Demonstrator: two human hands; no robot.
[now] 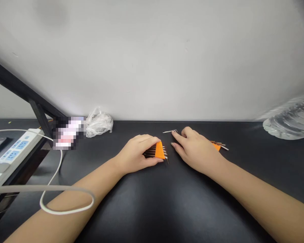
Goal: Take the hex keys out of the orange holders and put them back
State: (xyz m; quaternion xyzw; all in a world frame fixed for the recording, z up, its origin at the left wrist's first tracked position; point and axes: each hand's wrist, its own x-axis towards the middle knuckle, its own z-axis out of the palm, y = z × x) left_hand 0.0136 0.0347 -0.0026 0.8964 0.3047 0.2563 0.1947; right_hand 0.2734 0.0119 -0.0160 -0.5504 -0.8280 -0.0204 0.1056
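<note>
My left hand grips an orange holder of hex keys that rests on the black table; thumb and fingers close round it. My right hand lies just to its right, fingers stretched out, with the fingertips beside a single small hex key that lies loose on the table near the wall. A second orange holder with hex keys shows partly from behind my right hand, at its far side.
A crumpled clear plastic bag lies at the wall to the left. A white power strip and its white cable loop over my left forearm. A clear plastic object sits at the far right. A black frame bar slants at left.
</note>
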